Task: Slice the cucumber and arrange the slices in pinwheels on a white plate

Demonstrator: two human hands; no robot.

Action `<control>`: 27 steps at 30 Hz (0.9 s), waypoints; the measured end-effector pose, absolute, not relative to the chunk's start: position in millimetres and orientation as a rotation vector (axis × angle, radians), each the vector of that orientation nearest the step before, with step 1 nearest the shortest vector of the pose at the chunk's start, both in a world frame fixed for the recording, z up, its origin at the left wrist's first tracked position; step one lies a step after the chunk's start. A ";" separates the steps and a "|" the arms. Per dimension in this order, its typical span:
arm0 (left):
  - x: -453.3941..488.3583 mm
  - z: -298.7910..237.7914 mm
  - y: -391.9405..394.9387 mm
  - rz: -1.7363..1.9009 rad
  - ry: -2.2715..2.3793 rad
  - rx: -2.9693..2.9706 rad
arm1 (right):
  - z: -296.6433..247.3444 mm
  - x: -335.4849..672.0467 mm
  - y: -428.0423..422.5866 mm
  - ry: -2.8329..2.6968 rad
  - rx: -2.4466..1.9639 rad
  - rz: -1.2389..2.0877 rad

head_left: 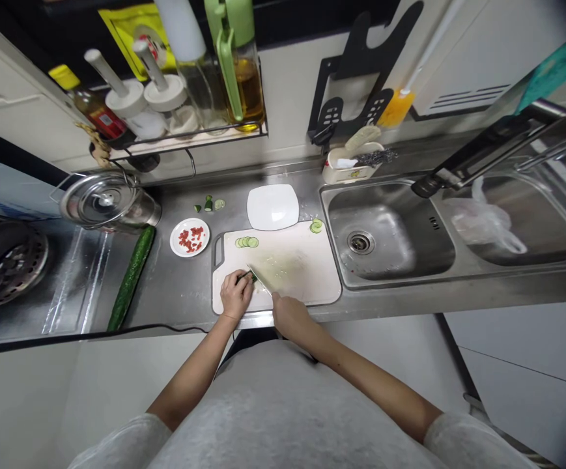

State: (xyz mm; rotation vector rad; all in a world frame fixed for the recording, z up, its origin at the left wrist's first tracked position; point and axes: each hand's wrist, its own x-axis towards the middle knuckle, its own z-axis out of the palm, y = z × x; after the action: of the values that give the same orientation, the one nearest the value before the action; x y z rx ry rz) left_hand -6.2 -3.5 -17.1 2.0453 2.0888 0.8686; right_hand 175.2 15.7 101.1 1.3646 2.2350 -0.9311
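Note:
My right hand (290, 316) is closed round the handle of a kitchen knife (261, 280), whose blade slants across a white cutting board (307, 273). At the board's left half, my left hand (236, 294) grips a dark green piece of cucumber (247, 276), mostly covered by the fingers. The blade lies right beside that piece; whether it touches is too small to tell. Overlapping cucumber slices (247, 242) rest on the board's upper left. A few more slices (316, 225) sit at its upper right corner.
A white square plate (273, 205) stands behind the board. Left of it are a small plate (177, 248) of chopped red bits, cucumber ends (208, 204), a whole cucumber (132, 277) and a lidded steel pot (136, 207). A double sink (390, 241) is on the right.

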 end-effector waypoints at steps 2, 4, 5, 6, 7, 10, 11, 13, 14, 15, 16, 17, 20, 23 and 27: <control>-6.1 -16.9 -3.6 0.865 2.091 2.036 | 101.4 175.1 15.2 2.240 1.370 -0.928; -6.1 -16.9 -3.7 0.868 2.092 2.029 | 101.6 174.8 14.9 2.251 1.376 -0.923; -6.1 -16.9 -3.7 0.870 2.092 2.028 | 101.8 174.8 15.0 2.248 1.378 -0.922; -6.2 -17.0 -3.6 0.870 2.090 2.031 | 102.1 174.8 15.1 2.243 1.378 -0.924; -6.2 -17.1 -3.5 0.871 2.090 2.035 | 102.6 174.9 15.3 2.238 1.376 -0.929; -6.1 -17.1 -3.4 0.873 2.102 2.048 | 104.4 175.5 16.1 2.230 1.357 -0.950; -6.0 -17.0 -3.3 0.872 2.107 2.050 | 105.0 175.6 16.2 2.229 1.348 -0.954; -5.7 -16.4 -3.3 0.870 2.108 2.048 | 106.4 175.6 16.4 2.229 1.343 -0.952; -5.5 -16.1 -3.3 0.870 2.105 2.045 | 107.2 175.5 16.5 2.231 1.348 -0.947; -5.4 -15.7 -3.3 0.870 2.101 2.040 | 108.0 175.3 16.5 2.234 1.352 -0.944; -5.3 -15.3 -3.3 0.868 2.098 2.035 | 108.9 175.1 16.6 2.236 1.353 -0.943; -5.3 -14.9 -3.2 0.866 2.098 2.030 | 109.8 174.9 16.7 2.234 1.353 -0.943; -5.2 -14.1 -3.0 0.858 2.108 2.021 | 112.6 173.9 16.8 2.219 1.343 -0.953; -4.9 -13.8 -3.0 0.862 2.108 2.029 | 113.1 172.0 16.3 2.217 1.343 -0.957; -4.5 -13.6 -3.2 0.859 2.115 2.043 | 108.8 167.8 15.9 2.207 1.365 -0.960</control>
State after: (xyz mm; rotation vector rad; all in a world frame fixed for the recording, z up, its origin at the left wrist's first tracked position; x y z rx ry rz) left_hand -4.5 -3.2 -13.6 2.0431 2.1145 0.8592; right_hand 167.8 15.9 108.8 1.3645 2.2071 -0.9601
